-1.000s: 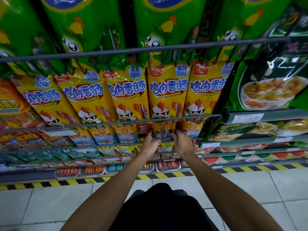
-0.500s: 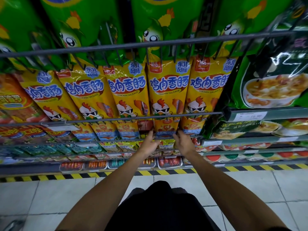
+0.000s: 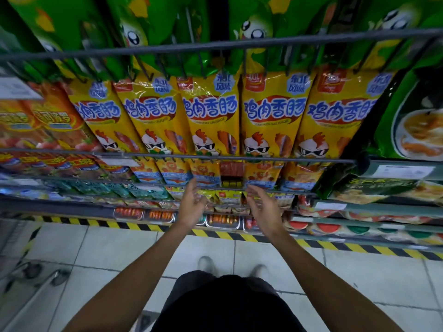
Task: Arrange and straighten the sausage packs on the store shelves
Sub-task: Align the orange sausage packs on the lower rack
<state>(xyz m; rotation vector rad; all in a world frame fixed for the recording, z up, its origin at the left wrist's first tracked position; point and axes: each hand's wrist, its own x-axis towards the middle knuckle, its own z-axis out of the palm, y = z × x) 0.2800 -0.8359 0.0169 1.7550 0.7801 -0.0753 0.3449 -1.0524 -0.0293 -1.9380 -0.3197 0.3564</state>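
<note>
A row of yellow sausage packs [image 3: 213, 121] hangs upright side by side from pegs behind a grey wire rail [image 3: 215, 157], directly above both hands. Below that rail, smaller yellow packs [image 3: 205, 172] hang just above the fingertips, with a gap showing red packs [image 3: 232, 168] between the two hands. The left hand [image 3: 191, 207] is raised, palm turned inward, fingers [image 3: 193, 188] straight and loosely spread, holding nothing. The right hand [image 3: 265, 209] mirrors it, fingers [image 3: 254, 191] slightly bent, apart from the packs. Both forearms reach forward over the tiled floor [image 3: 119, 248]. Green packs [image 3: 148, 27] hang higher up.
</note>
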